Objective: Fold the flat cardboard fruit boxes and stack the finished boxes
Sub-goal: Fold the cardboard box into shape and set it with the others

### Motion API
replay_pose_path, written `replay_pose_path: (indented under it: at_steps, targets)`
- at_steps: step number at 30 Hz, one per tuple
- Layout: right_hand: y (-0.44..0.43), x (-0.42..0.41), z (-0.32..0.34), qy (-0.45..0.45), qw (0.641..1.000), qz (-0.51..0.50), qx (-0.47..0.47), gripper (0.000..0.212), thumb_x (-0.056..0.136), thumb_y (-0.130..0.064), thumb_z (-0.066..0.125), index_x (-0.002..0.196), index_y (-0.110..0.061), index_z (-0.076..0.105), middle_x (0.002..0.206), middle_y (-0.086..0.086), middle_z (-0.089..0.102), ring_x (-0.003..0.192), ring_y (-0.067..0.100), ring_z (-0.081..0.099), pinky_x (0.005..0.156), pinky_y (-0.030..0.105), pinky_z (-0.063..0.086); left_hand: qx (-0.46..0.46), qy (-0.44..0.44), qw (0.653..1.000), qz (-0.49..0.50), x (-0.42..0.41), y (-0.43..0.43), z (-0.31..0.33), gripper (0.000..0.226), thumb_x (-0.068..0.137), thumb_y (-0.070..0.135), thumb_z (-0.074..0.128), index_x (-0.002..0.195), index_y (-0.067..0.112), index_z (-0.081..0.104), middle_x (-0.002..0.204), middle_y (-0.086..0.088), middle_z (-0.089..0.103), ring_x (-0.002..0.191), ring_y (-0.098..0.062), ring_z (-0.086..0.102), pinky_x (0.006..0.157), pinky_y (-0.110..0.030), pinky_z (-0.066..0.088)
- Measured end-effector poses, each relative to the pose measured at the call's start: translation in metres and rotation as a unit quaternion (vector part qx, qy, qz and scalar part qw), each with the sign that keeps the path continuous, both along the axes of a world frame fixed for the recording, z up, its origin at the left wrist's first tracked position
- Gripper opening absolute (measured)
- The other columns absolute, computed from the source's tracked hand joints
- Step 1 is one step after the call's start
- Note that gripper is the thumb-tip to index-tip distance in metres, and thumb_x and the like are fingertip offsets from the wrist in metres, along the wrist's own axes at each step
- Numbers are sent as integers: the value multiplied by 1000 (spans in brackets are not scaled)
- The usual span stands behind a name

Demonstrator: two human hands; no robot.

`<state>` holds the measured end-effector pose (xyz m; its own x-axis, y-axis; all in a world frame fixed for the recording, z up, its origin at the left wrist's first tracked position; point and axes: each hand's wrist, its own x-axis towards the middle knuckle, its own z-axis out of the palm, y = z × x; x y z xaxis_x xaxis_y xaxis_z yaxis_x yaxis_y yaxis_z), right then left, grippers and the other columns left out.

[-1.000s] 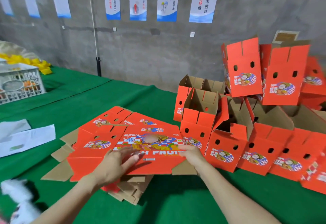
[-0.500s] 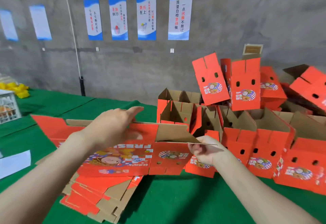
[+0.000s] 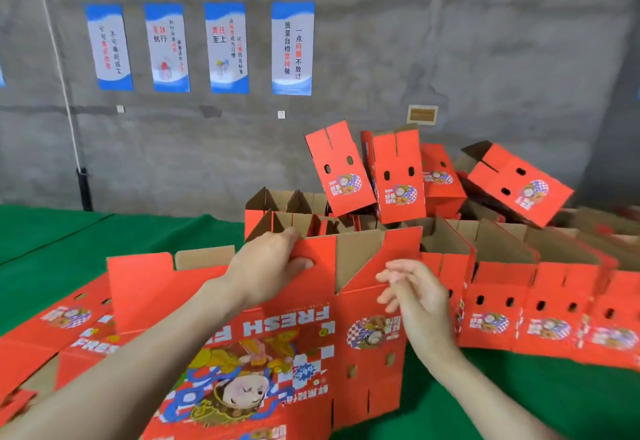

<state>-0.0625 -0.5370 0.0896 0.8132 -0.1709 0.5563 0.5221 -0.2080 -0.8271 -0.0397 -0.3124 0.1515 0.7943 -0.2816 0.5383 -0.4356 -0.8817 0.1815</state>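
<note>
Half-opened red printed corrugated box (image 3: 277,353) upright front centre over green cloth table (image 3: 519,398). Left hand (image 3: 273,266) pinches its top flap; right hand (image 3: 415,297) fingers loosely spread at its corner, contact unclear. Flat blanks (image 3: 79,322) lie left, and folded boxes (image 3: 398,180) crowd behind and right, some tilted.

The partly opened box (image 3: 277,353), red printed cardboard with a brown inside, stands upright with its print upside down, one top flap gripped by the left hand (image 3: 270,266). Flat blanks (image 3: 79,322) lie stacked at its left. Finished boxes (image 3: 550,304) stand in rows and a tumbled heap at its right.
</note>
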Motion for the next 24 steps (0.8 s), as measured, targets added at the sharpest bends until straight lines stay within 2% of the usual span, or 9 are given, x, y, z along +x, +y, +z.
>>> replay_pose_path:
  at_steps: [3, 5, 8, 10, 12, 14, 17, 20, 24]
  targets:
    - [-1, -7, -5, 16, 978, -34, -204, 28, 91, -16, 62, 114, -29, 53, 100, -16, 61, 83, 11, 64, 77, 25, 51, -34, 18, 999, -33, 2, -34, -9, 31, 92, 38, 56, 107, 12, 50, 96, -12, 65, 93, -33, 59, 74, -41, 47]
    - [-8, -7, -7, 31, 966, -74, -247, 42, 88, -18, 64, 126, -22, 46, 95, -15, 57, 86, 18, 59, 80, 30, 47, -54, 30, 996, -57, 1, -55, -14, 28, 93, 36, 54, 103, 11, 49, 94, -13, 65, 93, -33, 59, 73, -42, 45]
    - [-25, -8, -5, 62, 951, -102, -287, 36, 84, -25, 70, 112, -18, 49, 82, -13, 55, 83, 17, 53, 73, 29, 39, -85, 36, 993, -79, 2, -82, -20, 24, 96, 34, 51, 95, 11, 49, 93, -14, 65, 92, -34, 59, 66, -37, 39]
    - [-36, -10, 0, 102, 935, -109, -323, 33, 78, -32, 76, 96, -15, 54, 76, -6, 60, 80, 19, 57, 70, 31, 41, -90, 47, 992, -78, 1, -98, -24, 27, 99, 36, 42, 87, 13, 47, 91, -17, 65, 90, -37, 58, 66, -38, 38]
    - [-46, -13, 0, 138, 924, -114, -339, 32, 74, -34, 79, 81, -14, 54, 72, 2, 66, 73, 21, 63, 67, 33, 44, -74, 67, 993, -68, 1, -112, -28, 32, 101, 36, 34, 85, 11, 46, 94, -20, 64, 93, -41, 57, 73, -43, 44]
    - [-56, -17, -8, 163, 932, -78, -313, 33, 78, -29, 76, 74, -13, 47, 71, 11, 67, 57, 20, 66, 57, 31, 44, -23, 101, 992, -67, 3, -123, -26, 36, 101, 35, 34, 92, 6, 53, 103, -22, 64, 100, -42, 57, 81, -44, 46]
    - [-63, -23, -18, 216, 938, 10, -271, 24, 91, -26, 62, 90, -10, 46, 90, 18, 68, 52, 19, 68, 44, 29, 47, 57, 159, 983, -69, 8, -126, -4, 39, 98, 40, 42, 99, 5, 59, 104, -18, 65, 101, -37, 59, 83, -38, 48]
    - [-69, -23, -23, 223, 927, 18, -303, 21, 96, -30, 54, 109, -15, 49, 88, 1, 68, 58, 15, 69, 58, 33, 57, 33, 146, 986, -77, 14, -104, 31, 34, 93, 46, 50, 100, 14, 59, 93, -4, 64, 92, -25, 60, 80, -34, 49]
    - [-80, -21, -27, 206, 921, -59, -325, 30, 93, -43, 55, 108, -18, 52, 86, 0, 71, 68, 14, 69, 71, 37, 55, -32, 155, 982, -100, 25, -54, 43, 25, 92, 37, 56, 88, 14, 64, 83, -6, 66, 79, -21, 62, 77, -38, 49]
